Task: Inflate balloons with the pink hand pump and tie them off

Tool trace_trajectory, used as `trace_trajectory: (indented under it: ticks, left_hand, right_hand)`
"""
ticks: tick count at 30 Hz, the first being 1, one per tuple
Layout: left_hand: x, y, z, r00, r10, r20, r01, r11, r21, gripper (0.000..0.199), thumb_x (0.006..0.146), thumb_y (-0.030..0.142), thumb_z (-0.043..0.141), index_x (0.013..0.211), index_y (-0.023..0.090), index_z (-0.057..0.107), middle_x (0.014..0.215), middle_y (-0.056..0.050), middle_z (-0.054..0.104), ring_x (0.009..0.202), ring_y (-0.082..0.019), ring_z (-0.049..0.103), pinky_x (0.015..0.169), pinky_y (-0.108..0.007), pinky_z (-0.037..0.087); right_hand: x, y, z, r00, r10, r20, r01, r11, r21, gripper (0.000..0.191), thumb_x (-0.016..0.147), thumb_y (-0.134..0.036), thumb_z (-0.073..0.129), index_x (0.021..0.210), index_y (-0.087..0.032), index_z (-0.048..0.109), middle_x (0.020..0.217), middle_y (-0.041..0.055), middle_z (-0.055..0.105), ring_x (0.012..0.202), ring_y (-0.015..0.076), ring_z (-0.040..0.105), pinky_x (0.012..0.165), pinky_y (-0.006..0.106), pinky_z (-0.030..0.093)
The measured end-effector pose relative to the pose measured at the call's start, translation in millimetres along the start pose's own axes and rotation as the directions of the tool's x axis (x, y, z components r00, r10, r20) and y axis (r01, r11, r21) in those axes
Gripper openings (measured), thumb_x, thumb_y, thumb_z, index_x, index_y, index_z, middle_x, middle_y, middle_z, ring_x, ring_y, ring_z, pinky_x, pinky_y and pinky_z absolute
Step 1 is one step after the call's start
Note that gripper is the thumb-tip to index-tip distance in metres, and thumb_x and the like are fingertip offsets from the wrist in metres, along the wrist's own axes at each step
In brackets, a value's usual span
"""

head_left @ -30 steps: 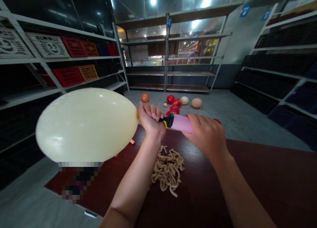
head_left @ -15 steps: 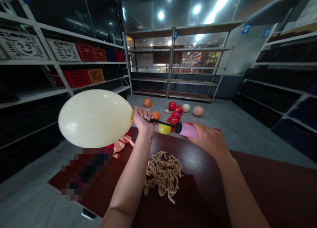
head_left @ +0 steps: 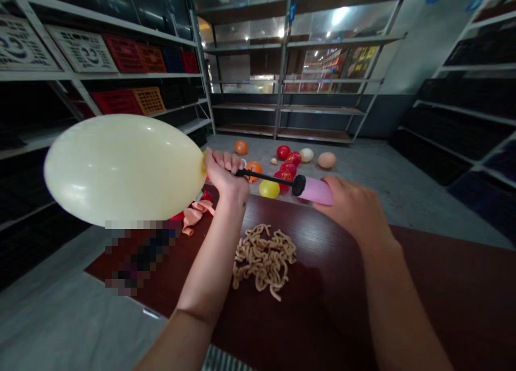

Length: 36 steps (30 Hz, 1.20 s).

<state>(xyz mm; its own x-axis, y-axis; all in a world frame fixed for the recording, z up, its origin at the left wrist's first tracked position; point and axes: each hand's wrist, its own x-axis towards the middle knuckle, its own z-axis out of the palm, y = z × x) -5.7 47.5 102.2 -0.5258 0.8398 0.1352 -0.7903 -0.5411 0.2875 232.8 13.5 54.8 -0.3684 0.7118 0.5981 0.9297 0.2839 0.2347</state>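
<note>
A large pale yellow balloon (head_left: pixel 124 169) is blown up at the left, its neck at my left hand (head_left: pixel 226 172). The fingers of that hand wrap round the balloon's neck and the black end of a hand pump. From there a thin black rod runs right to the pump's pink barrel (head_left: pixel 317 191). My right hand (head_left: pixel 352 207) is closed round the barrel's far end. Beneath my hands, a pile of tan twisted strands (head_left: pixel 264 258) lies on the dark red table (head_left: pixel 334 285). Limp pink balloons (head_left: pixel 193 218) lie left of my left forearm.
Beyond the table, several balloons are on the floor, among them a yellow one (head_left: pixel 269 188), an orange one (head_left: pixel 241 147) and a peach one (head_left: pixel 327 159). Metal shelves (head_left: pixel 322 108) stand behind. Crates (head_left: pixel 124 54) fill racks at the left. A pixelated patch covers the table's left part.
The view has tilted down and the balloon looks bigger. The black rod between my hands shows longer, with my hands slightly farther apart.
</note>
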Motion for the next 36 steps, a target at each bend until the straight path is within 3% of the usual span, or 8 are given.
trace_trajectory:
  ticks: [8, 12, 16, 19, 22, 25, 29, 36]
  left_hand:
    - [-21.8, -27.8, 4.3, 0.987, -0.159, 0.03, 0.154, 0.981, 0.119, 0.054, 0.105, 0.042, 0.042, 0.059, 0.02, 0.026, 0.045, 0.007, 0.023, 0.035, -0.007, 0.025, 0.042, -0.024, 0.027]
    - [-22.9, -35.4, -5.8, 0.968, -0.243, 0.057, 0.231, 0.959, 0.166, 0.053, 0.104, 0.046, 0.042, 0.06, 0.02, 0.029, 0.046, 0.006, 0.027, 0.035, -0.007, 0.03, 0.042, -0.023, 0.029]
    - [-24.7, -33.3, -27.0, 0.922, -0.388, -0.003, 0.378, 0.895, 0.238, 0.054, 0.099, 0.048, 0.054, 0.059, 0.019, 0.032, 0.047, 0.007, 0.029, 0.035, -0.006, 0.029, 0.039, -0.022, 0.026]
    - [-35.4, -24.4, -40.1, 0.824, -0.561, -0.072, 0.557, 0.782, 0.279, 0.057, 0.1, 0.051, 0.05, 0.057, 0.019, 0.029, 0.043, 0.007, 0.025, 0.033, -0.006, 0.025, 0.037, -0.022, 0.022]
    - [-51.9, -13.3, -47.9, 0.727, -0.669, -0.158, 0.678, 0.661, 0.321, 0.059, 0.103, 0.049, 0.041, 0.056, 0.02, 0.022, 0.039, 0.007, 0.02, 0.03, -0.007, 0.021, 0.035, -0.021, 0.02]
    - [-67.9, -5.7, -54.5, 0.663, -0.722, -0.197, 0.734, 0.575, 0.362, 0.058, 0.104, 0.046, 0.04, 0.056, 0.021, 0.019, 0.037, 0.006, 0.019, 0.029, -0.008, 0.02, 0.034, -0.022, 0.018]
    - [-82.3, -2.4, -63.6, 0.668, -0.702, -0.247, 0.73, 0.554, 0.4, 0.054, 0.103, 0.042, 0.041, 0.057, 0.023, 0.019, 0.038, 0.007, 0.02, 0.03, -0.009, 0.019, 0.034, -0.023, 0.017]
    - [-73.7, 9.6, -50.8, 0.769, -0.592, -0.24, 0.632, 0.649, 0.424, 0.048, 0.103, 0.039, 0.041, 0.061, 0.021, 0.024, 0.04, 0.008, 0.022, 0.03, -0.007, 0.02, 0.036, -0.021, 0.016]
  right_hand:
    - [7.3, -43.4, -18.3, 0.995, 0.076, 0.057, -0.081, 0.992, 0.098, 0.038, 0.086, -0.049, 0.059, 0.101, -0.014, 0.063, 0.079, 0.0124, 0.069, 0.067, 0.024, 0.063, 0.061, 0.032, 0.038]
    - [0.9, -60.1, -13.4, 0.961, 0.133, 0.242, -0.213, 0.915, 0.342, 0.052, 0.078, -0.048, 0.069, 0.119, -0.018, 0.062, 0.089, 0.013, 0.072, 0.073, 0.03, 0.067, 0.065, 0.037, 0.045]
    - [-27.6, -80.8, -1.1, 0.892, 0.121, 0.436, -0.394, 0.681, 0.617, 0.068, 0.08, -0.049, 0.069, 0.141, -0.025, 0.05, 0.103, 0.0094, 0.073, 0.08, 0.0283, 0.069, 0.068, 0.038, 0.051]
    - [-58.2, -99.4, -2.6, 0.823, 0.053, 0.566, -0.551, 0.323, 0.77, 0.074, 0.08, -0.047, 0.071, 0.146, -0.028, 0.043, 0.096, 0.0036, 0.071, 0.07, 0.02, 0.067, 0.06, 0.032, 0.053]
    - [-88.1, -116.4, -13.4, 0.716, -0.015, 0.698, -0.698, -0.002, 0.716, 0.074, 0.078, -0.048, 0.074, 0.142, -0.03, 0.043, 0.087, -0.0009, 0.068, 0.057, 0.0156, 0.062, 0.048, 0.029, 0.052]
    - [-115.2, -127.5, -19.8, 0.659, -0.071, 0.749, -0.745, -0.195, 0.638, 0.066, 0.075, -0.051, 0.077, 0.13, -0.028, 0.049, 0.079, -0.0037, 0.063, 0.051, 0.0144, 0.06, 0.045, 0.029, 0.052]
    - [-146.3, -130.7, -11.9, 0.661, -0.187, 0.727, -0.739, -0.333, 0.586, 0.049, 0.079, -0.052, 0.074, 0.114, -0.026, 0.052, 0.078, -0.0035, 0.063, 0.048, 0.0132, 0.06, 0.042, 0.025, 0.046]
    - [-166.0, -125.4, -6.5, 0.731, -0.293, 0.616, -0.676, -0.427, 0.601, 0.044, 0.082, -0.05, 0.071, 0.111, -0.023, 0.052, 0.079, -0.0023, 0.063, 0.049, 0.0122, 0.06, 0.044, 0.023, 0.042]
